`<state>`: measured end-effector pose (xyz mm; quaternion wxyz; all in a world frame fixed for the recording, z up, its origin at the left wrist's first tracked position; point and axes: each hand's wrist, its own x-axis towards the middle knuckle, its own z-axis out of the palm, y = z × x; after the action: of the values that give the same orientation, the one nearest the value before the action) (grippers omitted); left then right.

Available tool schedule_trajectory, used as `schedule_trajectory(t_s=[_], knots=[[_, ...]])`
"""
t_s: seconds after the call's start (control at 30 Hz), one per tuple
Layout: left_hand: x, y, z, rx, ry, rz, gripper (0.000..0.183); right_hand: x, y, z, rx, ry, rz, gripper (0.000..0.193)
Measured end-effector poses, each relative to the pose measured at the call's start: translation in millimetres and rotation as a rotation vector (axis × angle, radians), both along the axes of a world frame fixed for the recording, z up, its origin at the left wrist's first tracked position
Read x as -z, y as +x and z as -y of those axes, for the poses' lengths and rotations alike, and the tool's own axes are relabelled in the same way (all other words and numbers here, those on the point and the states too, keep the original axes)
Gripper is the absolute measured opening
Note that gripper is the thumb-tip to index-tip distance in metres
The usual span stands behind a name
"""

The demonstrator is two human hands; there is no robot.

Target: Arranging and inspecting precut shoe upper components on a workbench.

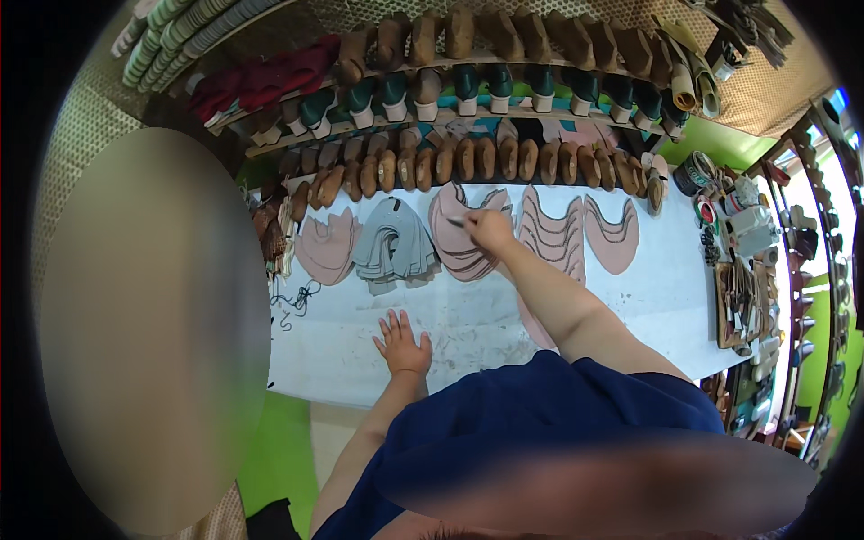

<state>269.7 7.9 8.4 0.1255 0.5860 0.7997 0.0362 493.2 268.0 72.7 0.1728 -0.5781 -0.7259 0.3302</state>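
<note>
My right hand [489, 229] reaches over a pile of pink, U-shaped shoe-upper pieces [453, 245] and is closed, with a small dark, slim tool [457, 222] showing at its fingertips. What kind of tool it is cannot be made out. Flat on the white tabletop [468, 333] nearer to me rests my left hand [405, 351], fingers spread and holding nothing. Left of the pile lies a fanned stack of grey-blue pieces [393, 238]. To its right, pink pieces with dark edges overlap in a row [552, 236], and another pink piece [612, 238] lies beyond them.
More pink pieces [326, 245] and tangled black cord [297, 297] lie at the left. Wooden shoe lasts [445, 162] line the table's back, under shelves of more lasts [468, 85]. A tray of tools [738, 301] and cans [695, 174] stand at the right edge. A large blurred shape fills the far left.
</note>
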Motion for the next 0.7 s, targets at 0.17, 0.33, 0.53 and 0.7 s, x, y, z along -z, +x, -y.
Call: schedule_trajectory(t_s=[0.17,0.33,0.53,0.7], knots=[[-3.8,4.3,-4.2,0.025,0.024,0.003,0.079,16.3,39.4,-50.4,0.517,-0.088,-0.997,0.018],[-2.0,1.7,-1.2,0.024,0.016,-0.013,0.079,-29.2,116.7,-49.9,0.612,0.287,-0.545,0.021],[-5.2,4.6,-3.6,0.033,0.025,-0.008,0.079,-67.6,243.2,-4.6,0.604,0.451,0.135,0.027],[-4.1,5.1,-0.3,0.019,0.046,-0.034,0.076,-61.8,276.1,37.0,0.482,0.51,0.185,0.026]])
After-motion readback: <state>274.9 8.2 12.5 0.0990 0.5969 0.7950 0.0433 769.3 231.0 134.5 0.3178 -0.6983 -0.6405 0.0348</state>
